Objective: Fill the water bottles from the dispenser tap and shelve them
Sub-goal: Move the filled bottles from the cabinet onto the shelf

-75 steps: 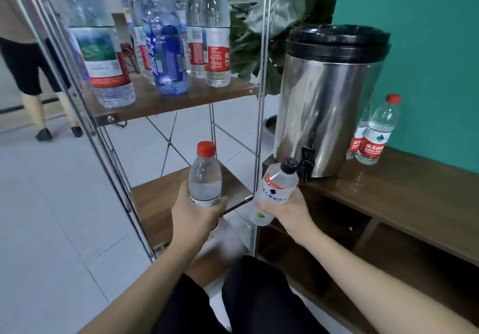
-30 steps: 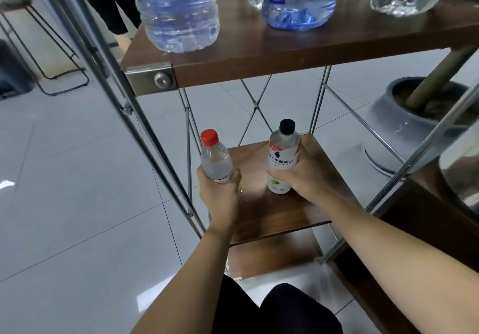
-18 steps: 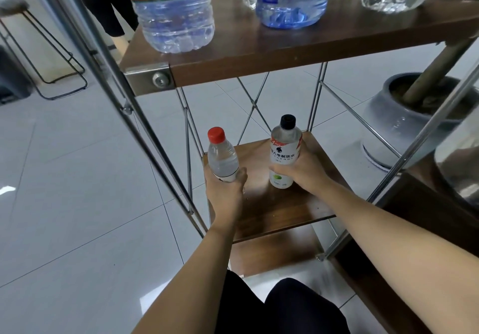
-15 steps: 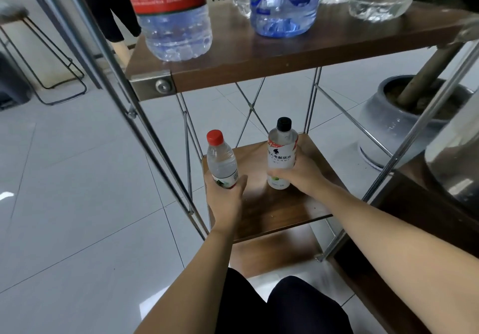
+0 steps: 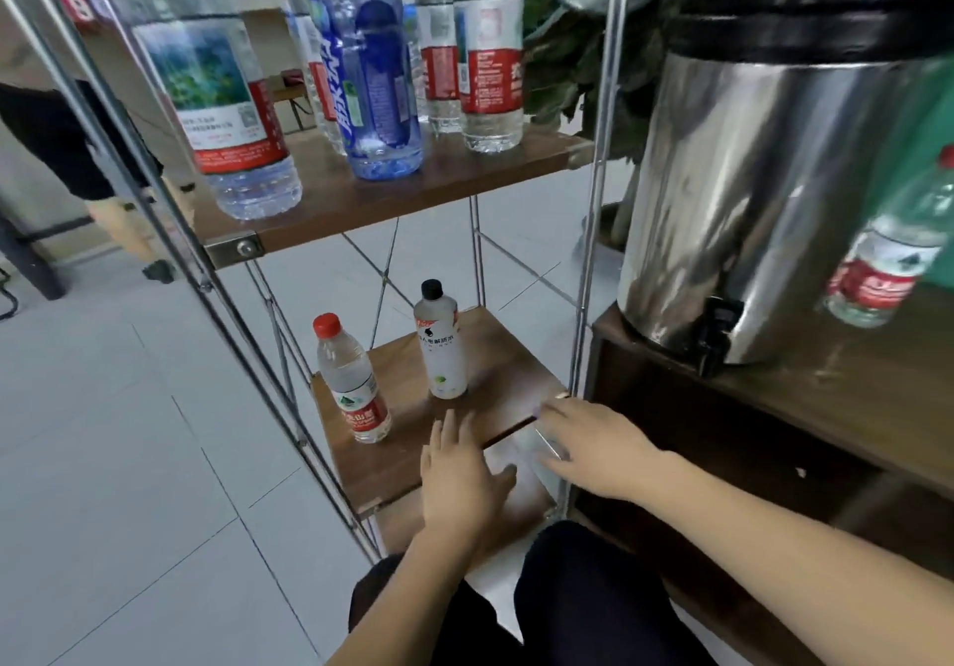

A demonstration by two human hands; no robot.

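Two small bottles stand upright on the lower wooden shelf [image 5: 495,371]: a red-capped bottle [image 5: 351,381] at the left and a black-capped bottle [image 5: 440,342] behind it to the right. My left hand [image 5: 459,479] hovers flat in front of the shelf edge, fingers straight, holding nothing. My right hand [image 5: 593,443] is near the shelf's right front corner, fingers relaxed and empty. The steel dispenser [image 5: 764,190] with its black tap [image 5: 715,327] stands on the wooden bench [image 5: 836,407] at the right.
The upper shelf [image 5: 392,190] carries several large water bottles. Another red-labelled bottle [image 5: 898,257] stands on the bench right of the dispenser. Thin metal rack poles [image 5: 588,262] frame the shelves. A person's legs are at the far left; a potted plant is behind the rack.
Both hands let go of the two bottles, which now stand on the lower shelf, and pulled back toward me. The view rose, bringing the dispenser back in sight.
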